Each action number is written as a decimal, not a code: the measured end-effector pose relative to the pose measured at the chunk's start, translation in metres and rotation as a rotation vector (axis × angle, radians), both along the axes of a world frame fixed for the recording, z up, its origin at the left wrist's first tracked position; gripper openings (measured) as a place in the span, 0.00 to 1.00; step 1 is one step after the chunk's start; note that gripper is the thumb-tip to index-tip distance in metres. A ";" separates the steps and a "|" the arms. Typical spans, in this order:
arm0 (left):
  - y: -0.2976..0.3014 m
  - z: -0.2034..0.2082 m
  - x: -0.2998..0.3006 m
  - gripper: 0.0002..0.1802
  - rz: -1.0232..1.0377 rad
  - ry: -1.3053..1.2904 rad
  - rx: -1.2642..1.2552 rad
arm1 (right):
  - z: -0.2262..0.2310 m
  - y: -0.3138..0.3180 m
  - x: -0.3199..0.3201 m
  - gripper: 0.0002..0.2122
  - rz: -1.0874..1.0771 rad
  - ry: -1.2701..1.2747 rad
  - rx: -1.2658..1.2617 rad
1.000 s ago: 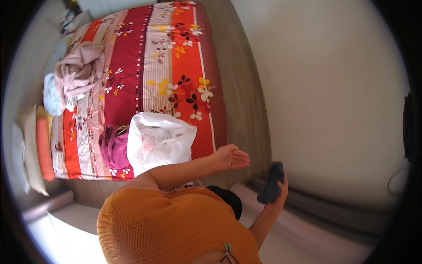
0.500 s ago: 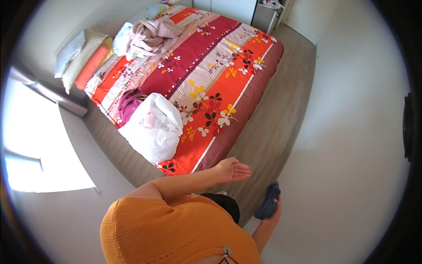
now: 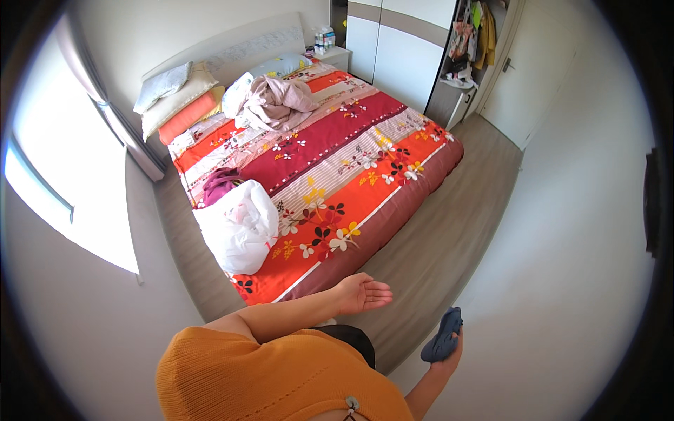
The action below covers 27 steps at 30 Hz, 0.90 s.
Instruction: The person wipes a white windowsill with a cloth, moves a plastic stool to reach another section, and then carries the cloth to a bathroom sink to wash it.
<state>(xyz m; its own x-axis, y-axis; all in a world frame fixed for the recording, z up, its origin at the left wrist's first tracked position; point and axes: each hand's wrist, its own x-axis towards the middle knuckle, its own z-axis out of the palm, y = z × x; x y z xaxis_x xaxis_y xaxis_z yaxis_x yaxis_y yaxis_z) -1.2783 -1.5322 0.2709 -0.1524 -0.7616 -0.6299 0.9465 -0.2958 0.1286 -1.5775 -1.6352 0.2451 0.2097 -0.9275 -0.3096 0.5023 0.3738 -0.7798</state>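
My left hand (image 3: 363, 294) is stretched out in front of me near the foot of the bed, fingers extended and nothing in it. Out to the right, beside the wall, my right hand (image 3: 451, 353) holds a dark blue-grey cloth piece shaped like a sock (image 3: 442, 335); its thumb lies over the cloth and the other fingers are mostly hidden. A full white plastic bag (image 3: 241, 228) sits on the bed's near left corner, with a purple cloth (image 3: 222, 184) just behind it. Both are apart from my hands.
The bed (image 3: 330, 151) has a red, orange and striped floral cover. On it lie a crumpled pink blanket (image 3: 272, 104) and stacked pillows (image 3: 184, 102). A wooden floor strip (image 3: 439, 217) runs between bed and right wall. Beyond stand a white wardrobe (image 3: 407, 49) and a door (image 3: 523, 84).
The view has tilted up, so more of the headboard, wardrobe and door shows. My left hand stays open; the right still holds the blue-grey cloth, now a little further right in the picture.
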 end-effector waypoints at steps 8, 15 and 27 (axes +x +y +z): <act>-0.120 -0.049 0.024 0.22 0.064 0.089 -0.132 | 0.049 -0.140 0.040 0.28 0.078 0.213 -0.154; -0.297 -0.018 0.011 0.22 0.013 0.035 -0.228 | 0.065 -0.278 0.014 0.28 0.026 0.280 -0.135; -0.558 -0.018 -0.028 0.22 0.131 0.040 -0.117 | 0.054 -0.603 0.024 0.26 0.124 0.188 -0.144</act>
